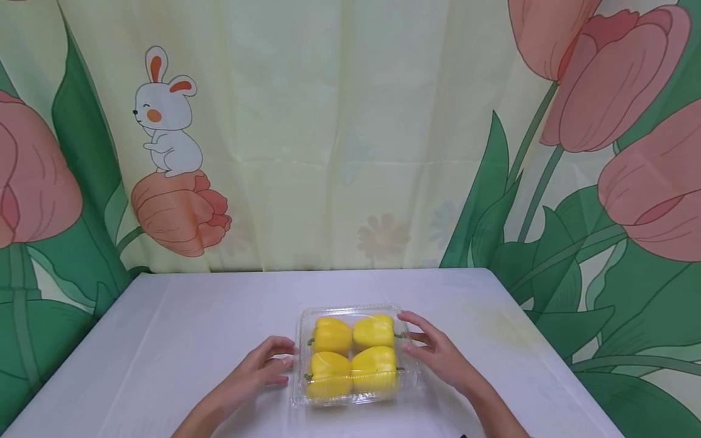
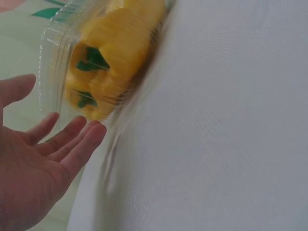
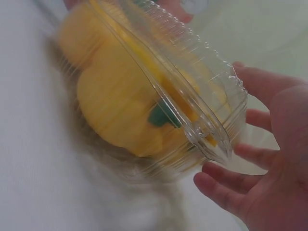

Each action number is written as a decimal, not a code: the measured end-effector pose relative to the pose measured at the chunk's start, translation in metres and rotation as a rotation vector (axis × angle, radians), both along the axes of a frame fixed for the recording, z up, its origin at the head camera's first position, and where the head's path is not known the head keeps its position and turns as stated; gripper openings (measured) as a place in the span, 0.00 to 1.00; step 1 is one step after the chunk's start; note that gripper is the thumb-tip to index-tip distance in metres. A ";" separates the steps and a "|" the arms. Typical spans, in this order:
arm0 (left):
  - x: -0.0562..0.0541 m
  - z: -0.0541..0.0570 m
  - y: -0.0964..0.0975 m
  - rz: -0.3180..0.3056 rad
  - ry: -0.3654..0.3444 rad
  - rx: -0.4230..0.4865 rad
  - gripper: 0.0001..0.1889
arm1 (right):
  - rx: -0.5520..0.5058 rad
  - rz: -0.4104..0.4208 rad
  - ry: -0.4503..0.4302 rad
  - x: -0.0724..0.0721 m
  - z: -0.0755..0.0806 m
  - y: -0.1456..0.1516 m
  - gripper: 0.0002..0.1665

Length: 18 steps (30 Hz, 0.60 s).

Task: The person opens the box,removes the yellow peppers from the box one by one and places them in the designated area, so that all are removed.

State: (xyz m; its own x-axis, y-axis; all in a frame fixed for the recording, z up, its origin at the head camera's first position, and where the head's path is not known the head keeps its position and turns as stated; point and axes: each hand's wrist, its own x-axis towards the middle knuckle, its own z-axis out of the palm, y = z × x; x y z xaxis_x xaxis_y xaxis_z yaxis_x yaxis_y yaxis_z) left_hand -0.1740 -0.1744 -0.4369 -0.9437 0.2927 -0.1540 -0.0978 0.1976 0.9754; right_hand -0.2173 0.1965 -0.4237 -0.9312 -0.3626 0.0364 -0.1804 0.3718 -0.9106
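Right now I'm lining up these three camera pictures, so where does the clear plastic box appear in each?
Head: the clear plastic box is at bottom centre, between the left hand and the right hand.
Left wrist: upper left, above and right of the left hand.
Right wrist: upper middle, left of the right hand.
Shared landmark: the yellow peppers inside.

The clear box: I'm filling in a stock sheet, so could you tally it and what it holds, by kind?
Yellow bell peppers: 4
Clear plastic box: 1
Total: 5
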 end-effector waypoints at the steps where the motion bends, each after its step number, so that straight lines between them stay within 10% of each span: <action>1: 0.000 0.000 0.000 -0.003 -0.002 0.003 0.28 | 0.002 0.008 0.004 0.000 0.000 0.000 0.35; 18: 0.004 -0.005 -0.007 -0.088 -0.028 0.050 0.27 | 0.007 -0.014 -0.017 0.003 -0.002 -0.004 0.37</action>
State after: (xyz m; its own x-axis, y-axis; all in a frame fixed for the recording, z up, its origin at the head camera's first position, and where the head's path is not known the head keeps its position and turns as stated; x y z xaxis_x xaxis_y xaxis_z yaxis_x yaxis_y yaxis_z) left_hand -0.1703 -0.1815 -0.4419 -0.9094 0.3824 -0.1634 -0.1098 0.1581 0.9813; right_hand -0.2139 0.1921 -0.4253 -0.9365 -0.3502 0.0182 -0.1599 0.3803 -0.9109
